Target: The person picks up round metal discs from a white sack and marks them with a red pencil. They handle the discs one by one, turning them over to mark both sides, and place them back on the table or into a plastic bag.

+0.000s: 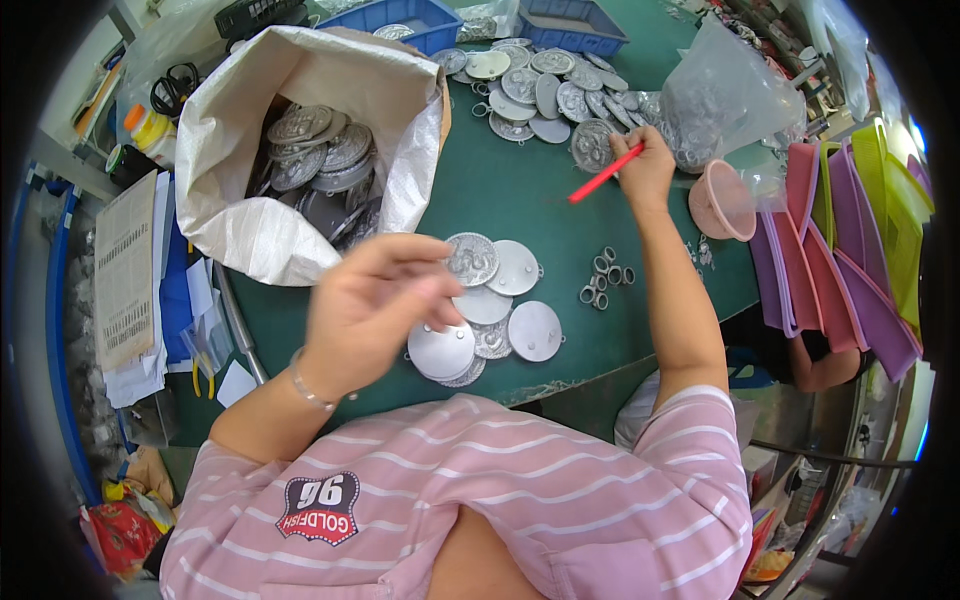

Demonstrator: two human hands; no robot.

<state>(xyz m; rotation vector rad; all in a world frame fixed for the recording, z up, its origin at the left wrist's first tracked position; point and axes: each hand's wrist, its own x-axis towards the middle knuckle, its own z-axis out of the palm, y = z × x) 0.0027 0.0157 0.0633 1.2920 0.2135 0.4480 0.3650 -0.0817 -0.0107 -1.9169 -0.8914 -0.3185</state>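
Note:
My right hand [645, 165] is closed around a slim red pen-like tool [604, 174], its tip pointing left and down. Just beside those fingers lies a silver-grey metal medallion [592, 147] with a raised pattern, at the edge of a large heap of medallions [545, 88]. My left hand [385, 300], a little blurred, hovers over the near side of the table with fingers stretched and nothing visible in them. Next to it, a small group of round medallions [490, 305] overlaps, some plain side up, some patterned. Small loops stick out from several rims.
A white woven sack [400, 190] full of medallions stands open at left. Small metal rings [601, 290] lie on the green table [530, 215]. A pink cup [722, 200], a clear plastic bag [725, 85] and colourful bins [815, 235] are at right; blue trays [572, 28] stand behind.

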